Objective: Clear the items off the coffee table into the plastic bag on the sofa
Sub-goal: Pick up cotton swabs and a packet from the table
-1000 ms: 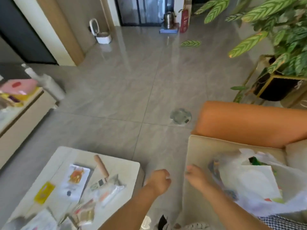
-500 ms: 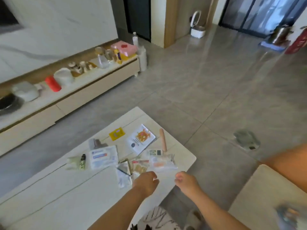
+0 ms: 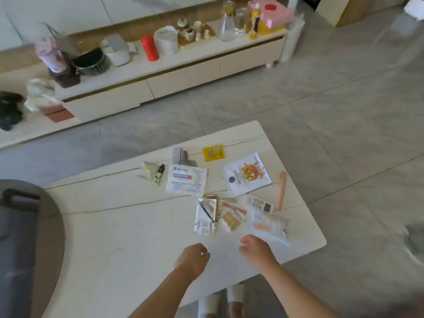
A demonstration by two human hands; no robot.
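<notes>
- Since the earlier frames my view has swung off the sofa and its plastic bag, both now out of sight, and squarely onto the coffee table; both hands have come forward over its near edge.
- My left hand hangs above bare tabletop with fingers curled in, gripping nothing.
- My right hand is also loosely fisted and empty, just short of a clear plastic packet with something pink-orange inside.
- Left of that packet lie a clear wrapper of tan biscuits and a torn silver foil pouch (whether anything remains inside, I cannot tell).
- Behind them: a small white remote, a peach-coloured stick near the right edge, and a white sachet with a food picture.
- Further left sit a white pack with blue and red print, a small patterned tube and a pale blurred item touching it.
- At the far side are a yellow sachet and a greyish-pink packet.
- Across the tiled floor, a long low cabinet carries a red cylinder, a white tub, a glass carafe and a pink box.
- A grey cushion fills the left edge.
</notes>
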